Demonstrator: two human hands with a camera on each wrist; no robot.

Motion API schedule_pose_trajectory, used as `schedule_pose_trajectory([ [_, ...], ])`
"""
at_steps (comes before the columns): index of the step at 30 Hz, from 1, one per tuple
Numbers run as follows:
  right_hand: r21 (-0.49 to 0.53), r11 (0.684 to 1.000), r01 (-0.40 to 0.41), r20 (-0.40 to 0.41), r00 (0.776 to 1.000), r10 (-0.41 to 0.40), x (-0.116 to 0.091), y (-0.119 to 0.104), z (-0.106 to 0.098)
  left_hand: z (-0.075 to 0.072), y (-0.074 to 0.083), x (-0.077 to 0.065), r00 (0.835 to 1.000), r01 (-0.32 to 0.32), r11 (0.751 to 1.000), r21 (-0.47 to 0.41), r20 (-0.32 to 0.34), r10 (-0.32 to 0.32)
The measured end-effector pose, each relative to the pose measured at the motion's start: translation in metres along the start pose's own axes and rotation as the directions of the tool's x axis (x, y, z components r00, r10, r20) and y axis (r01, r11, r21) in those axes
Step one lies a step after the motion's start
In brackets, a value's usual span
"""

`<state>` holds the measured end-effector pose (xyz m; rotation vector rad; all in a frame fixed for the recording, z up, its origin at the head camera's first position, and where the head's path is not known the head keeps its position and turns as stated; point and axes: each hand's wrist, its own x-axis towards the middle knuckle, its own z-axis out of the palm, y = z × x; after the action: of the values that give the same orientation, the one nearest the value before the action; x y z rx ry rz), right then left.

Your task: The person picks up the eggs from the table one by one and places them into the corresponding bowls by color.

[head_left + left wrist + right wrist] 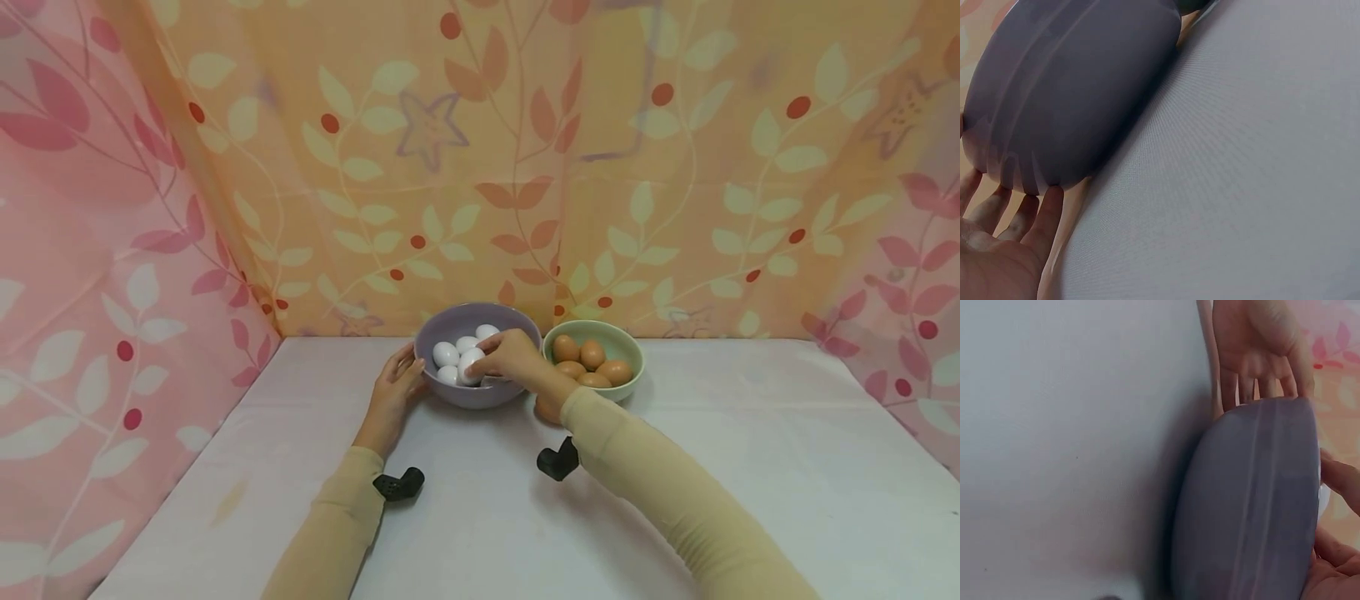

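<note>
A purple bowl (480, 400) holds several white eggs (446, 354). My right hand (513, 358) reaches over the bowl's right side and pinches a white egg (470, 365) above the others. In the right wrist view only some fingers (1342, 481) of that hand show past the rim, with a sliver of white egg. My left hand (393, 387) touches the bowl's left side. Its fingertips (1054, 190) rest against the outer wall with the fingers nearly straight, and the thumb lies by the rim.
To the right stands a light green bowl (637, 371) with several brown eggs (592, 355). One brown egg (550, 409) lies on the white-covered table (465, 500) in front of it, partly hidden by my right wrist. A patterned curtain (480, 167) closes off the back.
</note>
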<state>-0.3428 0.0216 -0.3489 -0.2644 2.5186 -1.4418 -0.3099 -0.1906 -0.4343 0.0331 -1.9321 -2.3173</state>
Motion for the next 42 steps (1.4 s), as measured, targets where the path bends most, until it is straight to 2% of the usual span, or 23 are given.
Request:
schedule_pose_trajectory([
  [7, -0.1, 0.995, 0.026, -0.019, 0.999, -0.028, 0.006, 0.0, 0.002, 0.001, -0.001, 0.002, 1.0, -0.009, 1.0, -0.026, 0.012, 0.009],
  [20, -0.222, 0.974, 0.045, -0.019, 0.999, -0.05, 0.013, 0.003, 0.005, 0.003, 0.002, 0.003, 1.0, 0.017, 1.0, 0.002, -0.008, -0.017],
  [38, -0.243, 0.969, 0.05, -0.002, 0.999, -0.052, 0.014, 0.002, 0.009, 0.001, 0.003, 0.002, 1.0, 0.005, 0.999, -0.033, -0.011, -0.005],
  [42, -0.187, 0.979, 0.08, -0.02, 0.996, -0.085, 0.011, 0.005, 0.006, 0.001, 0.002, 0.0, 1.0, 0.006, 1.0, -0.029, -0.006, -0.007],
])
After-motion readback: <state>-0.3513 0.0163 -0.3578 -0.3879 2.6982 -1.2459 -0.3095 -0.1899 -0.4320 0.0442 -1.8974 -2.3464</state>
